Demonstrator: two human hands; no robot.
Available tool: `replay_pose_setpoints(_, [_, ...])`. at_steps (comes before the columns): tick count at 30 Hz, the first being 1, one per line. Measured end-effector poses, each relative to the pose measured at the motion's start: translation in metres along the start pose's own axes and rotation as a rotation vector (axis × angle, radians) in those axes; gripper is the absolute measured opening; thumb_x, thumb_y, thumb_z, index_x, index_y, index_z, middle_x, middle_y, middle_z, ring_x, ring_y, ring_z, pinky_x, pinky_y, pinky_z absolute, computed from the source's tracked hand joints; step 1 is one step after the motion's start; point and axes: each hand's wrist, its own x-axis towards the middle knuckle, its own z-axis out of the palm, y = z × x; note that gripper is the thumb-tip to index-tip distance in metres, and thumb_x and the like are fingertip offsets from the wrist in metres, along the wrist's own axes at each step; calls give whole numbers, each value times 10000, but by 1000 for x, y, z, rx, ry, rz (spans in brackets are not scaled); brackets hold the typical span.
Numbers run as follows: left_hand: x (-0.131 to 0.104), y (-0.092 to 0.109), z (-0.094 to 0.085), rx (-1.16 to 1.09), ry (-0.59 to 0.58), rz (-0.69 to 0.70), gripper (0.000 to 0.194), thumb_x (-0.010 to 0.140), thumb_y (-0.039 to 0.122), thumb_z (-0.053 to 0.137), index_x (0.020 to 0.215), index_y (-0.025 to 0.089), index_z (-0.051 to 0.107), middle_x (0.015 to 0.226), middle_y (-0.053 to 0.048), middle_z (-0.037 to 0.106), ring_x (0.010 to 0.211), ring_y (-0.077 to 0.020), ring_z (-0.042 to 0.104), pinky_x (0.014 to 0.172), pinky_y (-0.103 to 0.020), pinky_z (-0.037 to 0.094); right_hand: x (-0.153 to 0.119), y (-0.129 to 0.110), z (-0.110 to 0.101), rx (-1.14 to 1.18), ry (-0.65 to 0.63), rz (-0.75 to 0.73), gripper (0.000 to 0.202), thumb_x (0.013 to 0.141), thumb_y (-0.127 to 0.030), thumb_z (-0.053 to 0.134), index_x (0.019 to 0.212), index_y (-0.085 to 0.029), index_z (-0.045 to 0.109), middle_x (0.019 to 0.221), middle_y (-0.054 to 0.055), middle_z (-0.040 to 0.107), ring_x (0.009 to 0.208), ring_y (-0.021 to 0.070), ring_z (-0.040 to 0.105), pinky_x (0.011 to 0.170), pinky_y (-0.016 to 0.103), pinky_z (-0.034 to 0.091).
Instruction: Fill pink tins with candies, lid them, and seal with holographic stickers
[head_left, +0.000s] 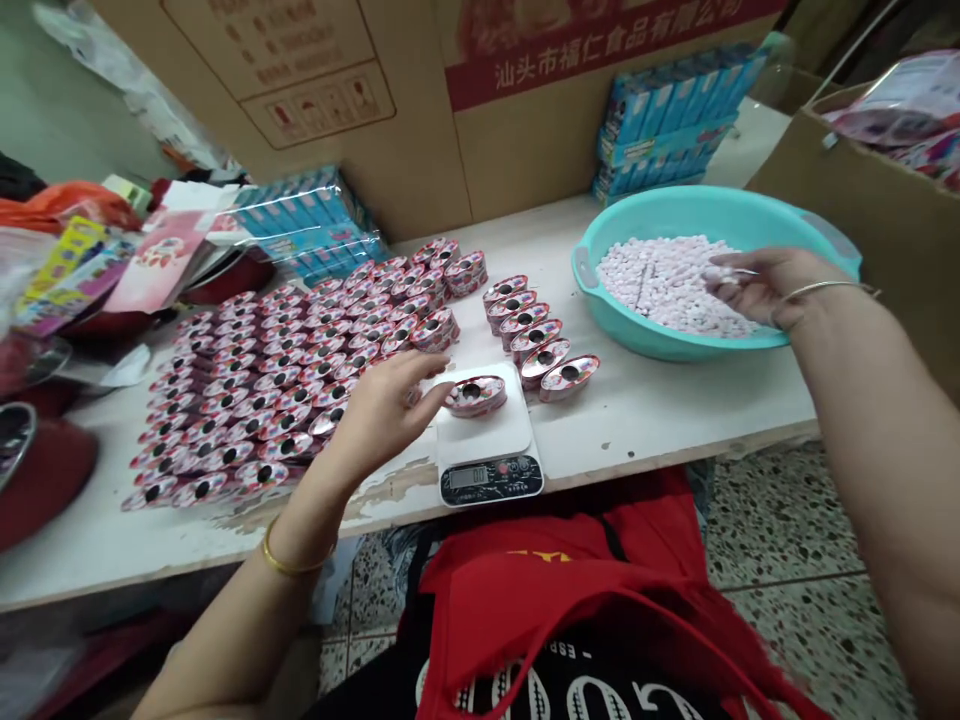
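L arm (247, 610) angled up from lower L; L grip (382, 410) approx. palm down, thumb & index spread apart, pointing R; R forearm (870, 420) in from R side, R grip (780, 285) w/ fingers bent, pointing L

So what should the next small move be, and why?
Probably bring some small pale pink pellets to the oval red-patterned container: the right hand is over them in the turquoise plastic basin, and the white scale under that container apparently reads 0.0.
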Motion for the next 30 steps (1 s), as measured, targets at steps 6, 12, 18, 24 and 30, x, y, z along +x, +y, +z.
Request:
replay_pose_setpoints(6, [-74,-35,39,-91,76,-190,254,905,360,490,986,182,653,945,-70,706,850,-164,648,791,-291,503,3,2,-2,353,36,159,264,898,-75,524,638,-115,497,1002,167,597,639,-11,437,544,291,311])
replay_pose_setpoints(12, [-128,-53,96,-130,182,-294,245,917,326,470,1058,192,618,1008,-80,667,946,-188,633,850,-323,505,-33,-21,38,232,158,-74,217,838,-30,605,669,-126,508,859,103,594,629,27,483,593,270,369])
replay_pose_setpoints(18, [-137,-54,119,-85,246,-316,267,907,329,496,1114,199,604,1030,-87,641,989,-220,584,882,-378,464,-119,-57,128,68,-451,-213,64,780,-161,697,796,-131,642,601,-3,550,517,65,457,489,220,361])
replay_pose_setpoints(24, [-138,-58,125,-80,273,-307,260,906,311,495,1118,215,610,1030,-85,647,979,-229,588,857,-384,459,-160,-60,196,-139,-692,-497,69,753,-179,655,690,-168,630,584,-22,545,543,78,446,504,218,356])
replay_pose_setpoints(30, [-137,-52,122,-155,317,-320,235,913,299,496,1101,210,606,1011,-79,642,961,-211,598,870,-381,472,-164,-61,206,-126,-753,-457,50,740,-186,637,699,-158,629,550,-41,518,519,66,419,488,204,303])
